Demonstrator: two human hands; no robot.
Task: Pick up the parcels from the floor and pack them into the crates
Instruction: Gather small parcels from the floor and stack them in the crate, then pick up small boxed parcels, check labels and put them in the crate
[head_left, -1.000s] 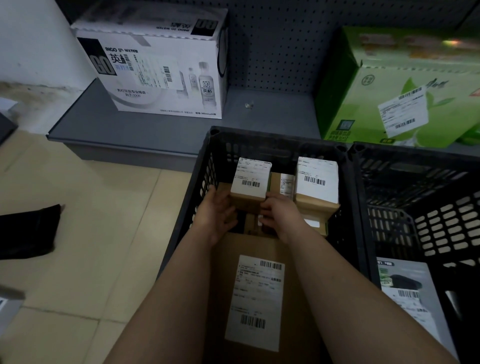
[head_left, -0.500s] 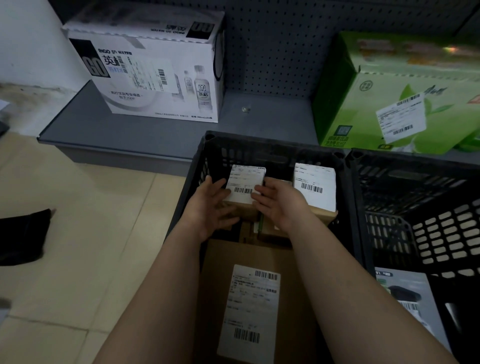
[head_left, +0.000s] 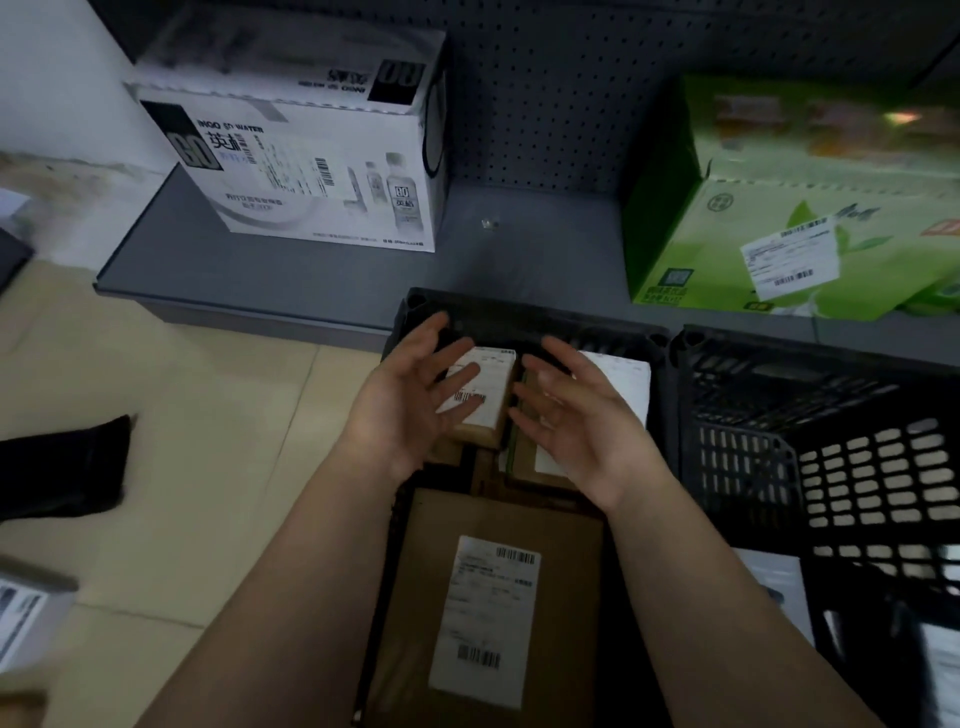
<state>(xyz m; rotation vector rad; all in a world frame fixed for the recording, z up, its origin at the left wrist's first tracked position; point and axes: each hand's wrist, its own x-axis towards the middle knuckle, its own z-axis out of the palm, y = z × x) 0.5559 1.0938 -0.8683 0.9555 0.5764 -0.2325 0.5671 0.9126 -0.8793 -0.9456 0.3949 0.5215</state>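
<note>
Both hands wide open, fingers spread, palms facing each other, holding nothing. My left hand (head_left: 415, 400) and right hand (head_left: 576, 421) sit over the far end of the left crate (head_left: 519, 312). The small parcel (head_left: 480, 395), white label up, lies in the gap between them, nearer the left hand. Left fingertips overlap its label in view, so I can't tell if they touch or hover. The right hand covers part of a second small parcel (head_left: 621, 384), just right of the first, against the crate's right wall. Both sit on other brown boxes lower in the crate. A large flat parcel (head_left: 498, 597) with a long label fills the near end of the same crate, between my forearms. The right crate (head_left: 810, 415) is just beside, with a grey parcel (head_left: 779, 587) at its near end. A labelled parcel on the floor (head_left: 26, 618) is near left, a black bag (head_left: 62, 467) beyond it. On the far shelf (head_left: 363, 270): white water carton (head_left: 311, 156) left, green carton (head_left: 805, 223) right.
</note>
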